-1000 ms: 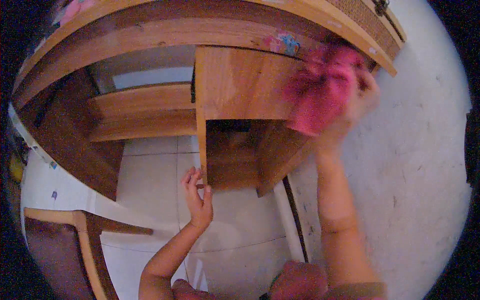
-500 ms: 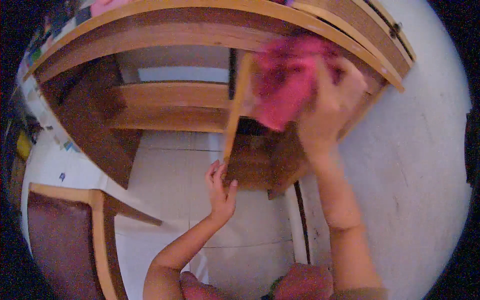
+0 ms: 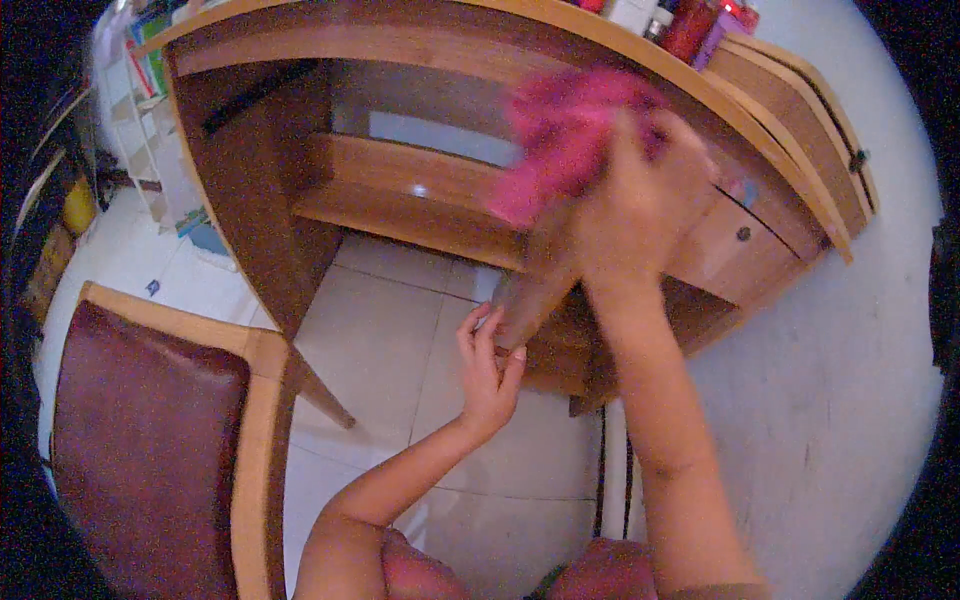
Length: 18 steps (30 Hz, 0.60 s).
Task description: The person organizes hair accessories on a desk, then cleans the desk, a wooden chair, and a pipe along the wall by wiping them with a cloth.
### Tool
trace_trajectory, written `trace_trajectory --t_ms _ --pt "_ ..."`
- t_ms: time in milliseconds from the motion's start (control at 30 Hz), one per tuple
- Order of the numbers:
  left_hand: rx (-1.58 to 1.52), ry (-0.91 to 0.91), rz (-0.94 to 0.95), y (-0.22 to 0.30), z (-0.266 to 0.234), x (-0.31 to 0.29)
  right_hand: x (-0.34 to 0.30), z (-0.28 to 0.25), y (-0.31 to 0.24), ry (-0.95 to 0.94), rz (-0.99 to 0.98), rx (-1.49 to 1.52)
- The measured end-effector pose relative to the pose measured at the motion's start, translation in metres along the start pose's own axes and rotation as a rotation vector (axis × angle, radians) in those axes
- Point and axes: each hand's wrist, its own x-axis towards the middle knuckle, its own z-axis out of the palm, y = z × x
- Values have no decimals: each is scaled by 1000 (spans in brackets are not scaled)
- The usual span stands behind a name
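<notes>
A crumpled pink cloth [image 3: 575,130] is bunched in my right hand [image 3: 640,205], which is blurred by motion. The cloth hangs in front of the desk's front, left of a drawer [image 3: 735,235] with a round dark lock, and hides the top of an upright wooden panel [image 3: 540,285]. Lower down, my left hand [image 3: 488,375] pinches the near lower edge of that panel, fingers on its left side and thumb on its right.
The wooden desk [image 3: 420,45] curves across the top, with bottles [image 3: 690,30] on it. A back shelf [image 3: 410,225] spans its knee space. At lower left stands a chair with a dark red pad [image 3: 150,430]. A pale wall [image 3: 800,420] rises on the right.
The view has swung, so desk and chair sit further right. My right hand and the cloth have shifted left along the desk front, uncovering the drawer lock. My left hand stays at the panel edge.
</notes>
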Motion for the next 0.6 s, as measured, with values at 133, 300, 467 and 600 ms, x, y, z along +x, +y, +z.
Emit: trace_trajectory --t_ms 133,300,467,600 --pt "-7 26 8 -14 -23 15 4 18 -25 -4 -105 -103" --pt "-62 66 -45 2 -18 11 56 53 -98 -161 -481 130" --pt "-26 75 -11 11 -12 22 41 37 -49 -52 -349 74" --pt "1 119 -23 8 -13 25 25 29 -21 -46 -353 32"
